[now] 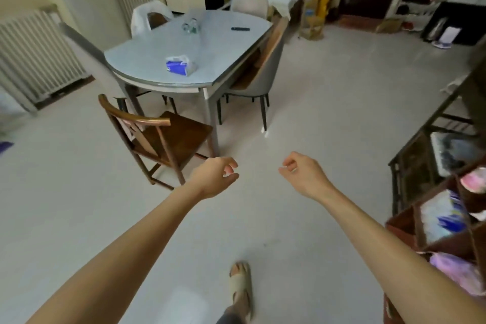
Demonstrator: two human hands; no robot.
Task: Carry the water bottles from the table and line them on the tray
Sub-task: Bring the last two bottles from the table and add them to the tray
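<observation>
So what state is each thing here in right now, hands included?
left hand: loosely curled, holding nothing.
right hand: loosely curled, holding nothing.
water bottles: blurry cluster standing on the table's far side, untouched.
table: bottles, tissue pack and a dark remote on it.
tissue pack: opened, tissue sticking out.
wooden chair: pulled out, unoccupied.

We see clear water bottles (190, 26) bunched together, blurry, near the far end of the pale table (147, 58).
</observation>
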